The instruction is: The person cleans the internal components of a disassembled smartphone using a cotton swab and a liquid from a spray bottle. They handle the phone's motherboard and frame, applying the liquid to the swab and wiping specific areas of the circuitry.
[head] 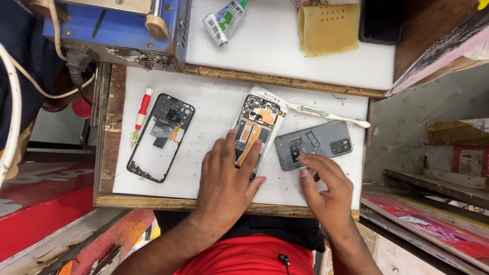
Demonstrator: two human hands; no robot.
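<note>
Hands on a white foam work mat [214,173], seen from the head view. Left hand [226,181] lies flat, fingers spread slightly and extended, pressing the lower half of an opened phone body [257,127]; nothing gripped, palm down, fingertips over the orange flex strip. Phone body's long axis runs away from the left hand, up the mat, tilted a little to that hand's right; top end with the circuit board sticks out beyond the fingertips. It sits on a white packet or sheet, only partly visible.

Right hand [326,191] is loosely curled, fingers together, index and middle fingertips touching the near long edge of a grey back cover [313,145]. Not clamped on it, just resting at the edge. Cover lies just ahead of the right fingertips, inner side up, long axis crosswise to the hand, camera cutout end toward the far right. Cover is just beside the phone body, on its right, apart or barely touching; cannot tell which.

Right hand is nearer the cover; left hand is on the phone body.

Well to the left of the left hand: black mid frame [160,137], red-handled screwdriver [142,109] beside it. Beyond the cover: white plastic pry tool [328,115].
</note>
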